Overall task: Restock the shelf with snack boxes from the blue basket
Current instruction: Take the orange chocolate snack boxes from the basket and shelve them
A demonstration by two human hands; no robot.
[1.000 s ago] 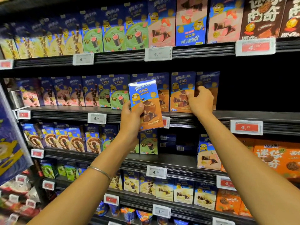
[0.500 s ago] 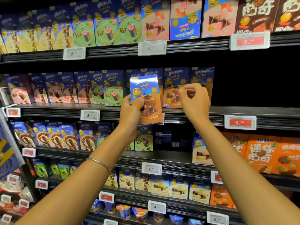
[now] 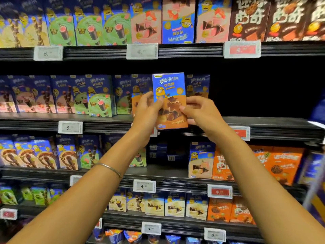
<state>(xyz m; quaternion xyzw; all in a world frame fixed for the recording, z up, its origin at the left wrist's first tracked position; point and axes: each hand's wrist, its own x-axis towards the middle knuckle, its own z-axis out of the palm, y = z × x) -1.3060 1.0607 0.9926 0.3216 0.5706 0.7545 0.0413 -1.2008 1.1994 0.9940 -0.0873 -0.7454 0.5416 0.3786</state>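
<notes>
A blue-and-orange snack box (image 3: 170, 85) is being held upright in front of the second shelf (image 3: 267, 125), nearer than the matching boxes (image 3: 197, 84) standing there, with a dark gap to their right. Its left edge is being gripped by the curled fingers of the left hand (image 3: 146, 110), and its right edge is being pinched by the right hand (image 3: 202, 111).
</notes>
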